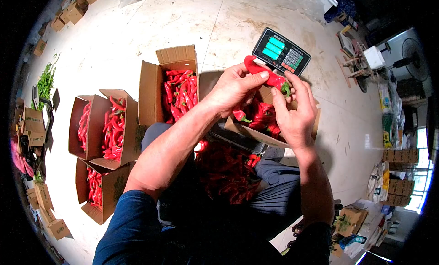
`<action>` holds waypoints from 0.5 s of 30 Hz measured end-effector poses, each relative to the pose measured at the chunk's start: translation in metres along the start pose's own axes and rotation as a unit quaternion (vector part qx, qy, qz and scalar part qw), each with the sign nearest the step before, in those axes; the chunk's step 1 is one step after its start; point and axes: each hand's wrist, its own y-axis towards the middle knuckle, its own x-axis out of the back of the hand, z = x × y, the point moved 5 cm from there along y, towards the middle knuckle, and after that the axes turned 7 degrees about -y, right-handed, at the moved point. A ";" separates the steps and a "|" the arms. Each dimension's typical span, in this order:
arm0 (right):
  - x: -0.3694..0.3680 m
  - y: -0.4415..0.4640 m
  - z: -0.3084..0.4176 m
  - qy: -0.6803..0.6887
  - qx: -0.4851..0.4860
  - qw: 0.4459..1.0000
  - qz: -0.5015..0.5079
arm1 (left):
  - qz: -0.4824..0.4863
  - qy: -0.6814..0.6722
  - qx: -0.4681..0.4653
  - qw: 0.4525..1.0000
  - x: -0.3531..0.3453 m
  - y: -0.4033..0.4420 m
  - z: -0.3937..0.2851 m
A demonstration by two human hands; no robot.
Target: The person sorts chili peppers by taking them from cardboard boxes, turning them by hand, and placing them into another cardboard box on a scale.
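Note:
A large red chili pepper (267,76) with a green stem end lies across both hands, above an open cardboard box (256,133). My left hand (235,89) is closed around its curved red end, thumb on top. At the stem end, the thumb and fingers of my right hand (296,111) are on either side of the pepper. Another red pepper (241,116) shows below my left palm; whether that hand holds it I cannot tell. Red peppers (263,114) fill the box underneath. Just beyond my hands stands a scale display (281,51) with lit green readouts and a keypad.
Loose red peppers (224,173) are heaped between my legs. To the left stand open cartons of red peppers, one tall carton (151,91) nearest. Green peppers (45,82) lie at the far left. A fan (414,59) and stacked boxes (400,173) line the right side.

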 end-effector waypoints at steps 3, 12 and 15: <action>0.001 0.002 -0.004 -0.030 0.042 0.999 -0.012 | 0.016 0.011 -0.041 0.999 -0.007 -0.003 -0.002; -0.008 -0.002 -0.036 0.318 -0.253 0.910 0.086 | 0.062 -0.066 0.002 0.996 -0.004 0.002 0.002; -0.010 -0.003 -0.036 0.373 -0.275 0.880 0.101 | 0.054 -0.074 0.015 0.996 -0.004 0.002 0.005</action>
